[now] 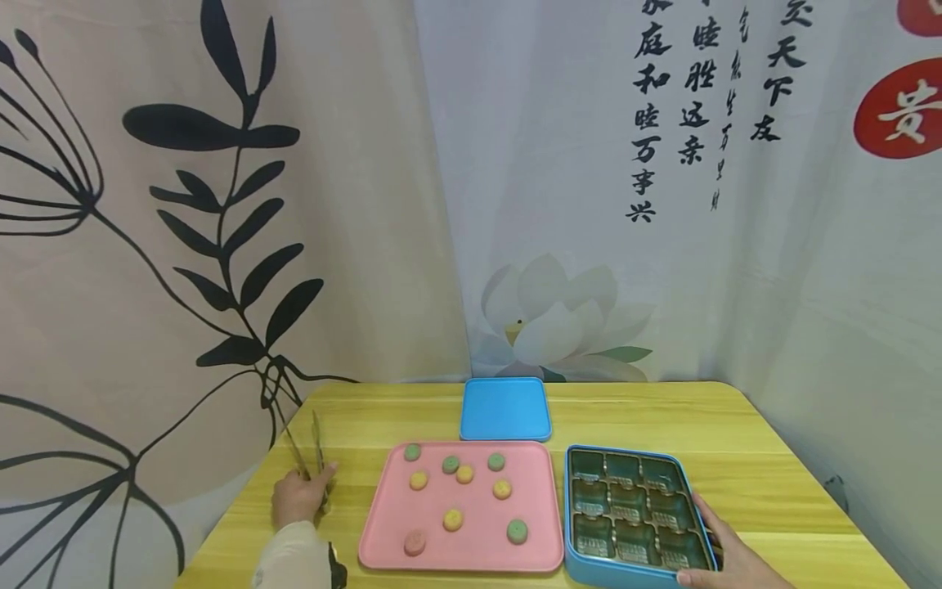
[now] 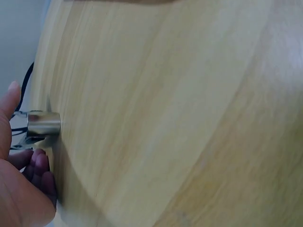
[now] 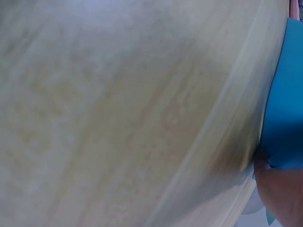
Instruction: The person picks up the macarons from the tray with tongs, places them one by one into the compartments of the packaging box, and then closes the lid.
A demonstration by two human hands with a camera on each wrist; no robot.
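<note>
At the table's left side my left hand [image 1: 298, 497] holds a pair of metal tongs [image 1: 300, 454], whose two arms point away from me, spread apart. In the left wrist view the tongs' rounded metal end [image 2: 43, 123] shows between thumb and curled fingers. My right hand [image 1: 736, 550] grips the right side of a blue box [image 1: 618, 570], thumb at its near corner. Inside the box is a dark divided insert [image 1: 631, 507] with several bare compartments. The right wrist view shows the box's blue side wall [image 3: 286, 99] with part of the hand against it.
Between the hands lies a pink tray [image 1: 434, 559] with several small round cookies in green, yellow and pink, such as a pink one [image 1: 414, 542]. A blue lid [image 1: 505, 409] lies behind it on the wooden table [image 1: 625, 413]. A printed curtain [image 1: 383, 204] hangs beyond.
</note>
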